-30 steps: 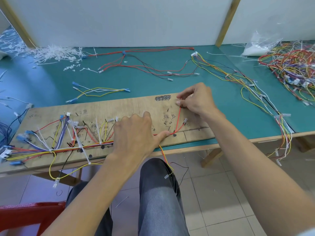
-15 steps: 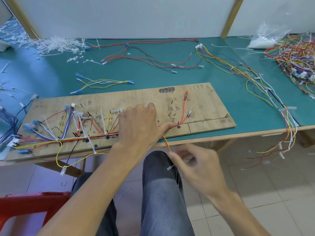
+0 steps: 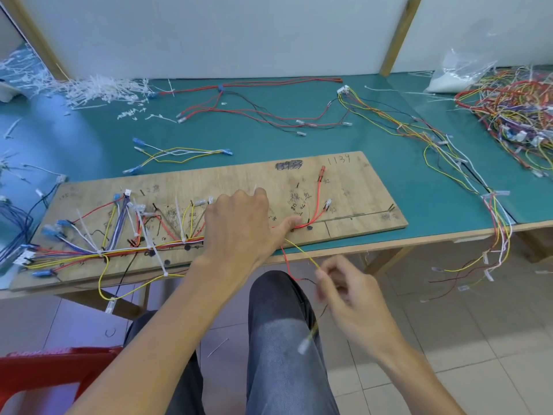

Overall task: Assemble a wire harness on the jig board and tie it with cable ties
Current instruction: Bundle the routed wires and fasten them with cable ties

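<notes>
Left hand (image 3: 239, 226) unchanged from half a second ago: palm down on the jig board (image 3: 359, 187), fingers bent and pressing the wire harness (image 3: 119, 250), thumb stretched right onto the red branch (image 3: 318, 190). The board lies at the near edge of the tabletop (image 3: 299, 139).

The right hand (image 3: 350, 298), on the board's red branch one second ago, remains below the tabletop edge, now slightly lower and further right. It is motion-blurred; its fingers appear narrow, pinching the yellow wire (image 3: 302, 253). That wire is now drawn apart from the red wire (image 3: 285, 262) hanging beside it. Its loose end is blurred over the knee.
</notes>
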The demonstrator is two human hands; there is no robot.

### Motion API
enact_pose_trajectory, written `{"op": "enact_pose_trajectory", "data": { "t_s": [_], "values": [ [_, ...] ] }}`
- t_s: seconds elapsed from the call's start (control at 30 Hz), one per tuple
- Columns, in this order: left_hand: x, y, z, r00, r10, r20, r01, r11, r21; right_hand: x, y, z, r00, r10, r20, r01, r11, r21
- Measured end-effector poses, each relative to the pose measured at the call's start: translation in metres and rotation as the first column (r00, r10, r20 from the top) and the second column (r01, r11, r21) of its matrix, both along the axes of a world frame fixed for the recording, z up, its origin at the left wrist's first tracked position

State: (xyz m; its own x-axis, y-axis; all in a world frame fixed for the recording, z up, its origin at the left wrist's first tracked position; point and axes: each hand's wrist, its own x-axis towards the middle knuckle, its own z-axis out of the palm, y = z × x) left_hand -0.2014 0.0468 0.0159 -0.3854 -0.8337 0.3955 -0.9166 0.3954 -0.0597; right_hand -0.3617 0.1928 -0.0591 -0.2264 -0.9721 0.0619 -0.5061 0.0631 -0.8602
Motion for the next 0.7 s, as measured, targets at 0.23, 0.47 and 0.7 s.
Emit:
{"op": "enact_pose_trajectory", "data": {
  "t_s": [0.23, 0.47, 0.7],
  "values": [
    [0.002, 0.001, -0.002, 0.999, -0.026, -0.045, 0.026, 1.000, 0.012, -0.063, -0.023, 0.041, 0.977, -0.177, -0.122, 0.183, 0.982, 0.039],
    [0.003, 0.002, -0.004, 1.000, -0.022, -0.018, 0.021, 1.000, -0.013, -0.087, -0.055, 0.073, 0.912, -0.204, -0.355, 0.254, 0.962, 0.100],
    [0.000, 0.002, -0.002, 0.999, -0.015, -0.045, 0.015, 1.000, -0.006, -0.089, -0.066, 0.082, 0.858, -0.207, -0.470, 0.264, 0.963, 0.059]
  ]
}}
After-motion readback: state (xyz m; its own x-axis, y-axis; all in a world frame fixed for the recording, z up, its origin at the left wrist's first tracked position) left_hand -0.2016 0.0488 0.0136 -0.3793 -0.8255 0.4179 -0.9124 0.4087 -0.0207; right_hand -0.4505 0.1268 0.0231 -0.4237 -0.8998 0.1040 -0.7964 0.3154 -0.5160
